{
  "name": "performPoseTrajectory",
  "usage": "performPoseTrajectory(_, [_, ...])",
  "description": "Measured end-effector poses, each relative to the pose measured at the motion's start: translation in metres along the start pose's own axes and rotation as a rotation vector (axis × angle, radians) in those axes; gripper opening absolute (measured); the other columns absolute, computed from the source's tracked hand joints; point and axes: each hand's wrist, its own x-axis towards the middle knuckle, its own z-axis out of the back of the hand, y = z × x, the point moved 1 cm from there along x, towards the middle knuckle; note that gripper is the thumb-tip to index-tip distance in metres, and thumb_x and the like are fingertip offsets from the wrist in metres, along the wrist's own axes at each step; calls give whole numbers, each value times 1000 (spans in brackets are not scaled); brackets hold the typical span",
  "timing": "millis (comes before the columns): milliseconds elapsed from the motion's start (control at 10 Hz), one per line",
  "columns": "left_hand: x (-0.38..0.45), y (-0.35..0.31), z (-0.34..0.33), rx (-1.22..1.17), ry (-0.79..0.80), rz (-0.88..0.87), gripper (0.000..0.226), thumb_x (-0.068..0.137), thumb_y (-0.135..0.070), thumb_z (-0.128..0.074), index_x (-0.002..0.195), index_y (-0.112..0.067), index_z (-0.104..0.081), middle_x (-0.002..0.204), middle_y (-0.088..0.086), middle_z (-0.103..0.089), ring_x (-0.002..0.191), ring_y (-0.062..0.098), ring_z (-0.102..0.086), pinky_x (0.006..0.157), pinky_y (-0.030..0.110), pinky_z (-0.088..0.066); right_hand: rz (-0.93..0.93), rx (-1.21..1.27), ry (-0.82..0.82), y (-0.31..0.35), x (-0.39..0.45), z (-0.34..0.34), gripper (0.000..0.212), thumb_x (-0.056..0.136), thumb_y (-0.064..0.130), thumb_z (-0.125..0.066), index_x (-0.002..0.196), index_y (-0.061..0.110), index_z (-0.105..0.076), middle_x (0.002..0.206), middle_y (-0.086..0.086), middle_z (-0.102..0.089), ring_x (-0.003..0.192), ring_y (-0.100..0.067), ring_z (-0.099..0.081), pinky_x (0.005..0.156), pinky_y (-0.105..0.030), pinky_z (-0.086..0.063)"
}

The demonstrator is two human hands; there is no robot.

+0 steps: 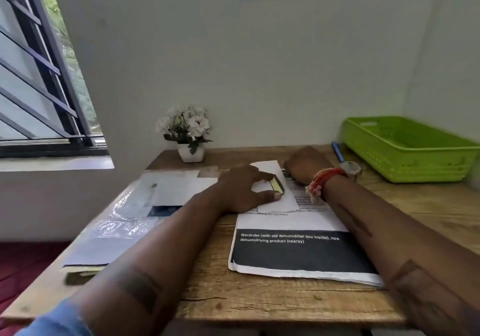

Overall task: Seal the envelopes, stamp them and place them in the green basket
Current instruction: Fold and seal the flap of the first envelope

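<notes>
- A stapled stack of printed sheets point(298, 252) is lying nearest on the wooden desk point(207, 296), with a black band of white text across its front part.
- On the left side of the desk, some papers in a shiny plastic sleeve point(114, 232) are lying over a dark booklet.
- The left hand point(241, 190) is resting on a white envelope point(280, 198), which is lying on the far part of the printed sheets; its forefinger and thumb are pinching a small yellow and black object point(277, 185) (too blurred to name).
- The right hand point(305, 165) is lying curled just beyond the envelope; I cannot tell what its fingers are holding.
- A blue pen point(337, 151) is lying beside the green basket point(405, 151), which is standing in the far right corner.
- A small white pot of white flowers point(188, 130) is standing against the wall.
</notes>
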Motion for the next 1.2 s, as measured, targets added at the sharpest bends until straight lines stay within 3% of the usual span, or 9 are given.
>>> performPoseTrajectory(100, [-3,-5,2,-12,6,23,77,74,-89,-48,142,-53,-43,150,-2,-44,142,21,-35,113,43,-27,-55,33,16,4,-7,3,31,96,23,-50,99,2,-72,103,-14,-71,98,-30,-66,81,-33,-50])
performPoseTrajectory(300, [-7,-6,0,-24,-9,44,79,65,-96,-44,132,-55,-49,140,-5,-48,136,20,-37,113,48,-32,-125,135,74,11,-5,-3,27,85,29,-69,96,4,-72,98,-9,-74,85,-23,-69,68,-29,-50])
performPoseTrajectory(400, [-6,-5,-2,-36,-49,38,81,60,-101,-41,125,-54,-51,139,-8,-49,136,18,-38,112,50,-34,-113,78,120,14,-5,0,29,89,30,-66,100,4,-73,103,-9,-74,88,-23,-68,73,-32,-52])
performPoseTrajectory(500, [-6,-5,-3,-43,-71,24,76,63,-97,-44,123,-51,-50,137,-6,-50,134,18,-39,111,49,-35,-119,-20,138,15,-6,-1,24,92,29,-60,90,7,-69,98,-9,-71,82,-23,-64,65,-29,-48])
performPoseTrajectory(600, [-4,-5,-4,-31,-89,15,75,63,-98,-43,120,-50,-50,134,-9,-53,130,18,-43,108,50,-38,-106,-79,67,15,-7,-4,21,92,25,-57,77,10,-62,77,-5,-62,68,-19,-58,57,-26,-41])
performPoseTrajectory(700, [-4,-5,-4,-52,-92,12,74,63,-96,-46,118,-46,-52,133,-9,-54,127,17,-45,107,49,-39,-91,-32,94,16,-6,-3,29,93,15,-50,65,11,-53,68,-4,-54,57,-15,-47,49,-26,-33])
performPoseTrajectory(900, [-4,-5,-4,-60,-93,7,74,64,-95,-47,118,-45,-52,133,-10,-53,126,17,-45,106,49,-39,-175,424,237,-1,1,6,16,92,9,-57,76,12,-56,77,-6,-59,64,-18,-56,57,-27,-49])
performPoseTrajectory(1000, [-5,-6,-4,-65,-111,-5,74,65,-94,-48,118,-43,-52,130,-9,-54,125,17,-45,106,49,-40,-156,416,285,2,-3,2,19,93,14,-55,75,10,-59,73,-6,-60,63,-21,-55,58,-29,-46])
performPoseTrajectory(1200, [-6,-8,-2,-39,-94,-14,72,70,-89,-51,122,-39,-51,138,-7,-51,126,17,-45,106,46,-40,-101,427,197,-6,6,-1,26,93,13,-58,72,23,-48,78,2,-52,66,-11,-53,55,-24,-47])
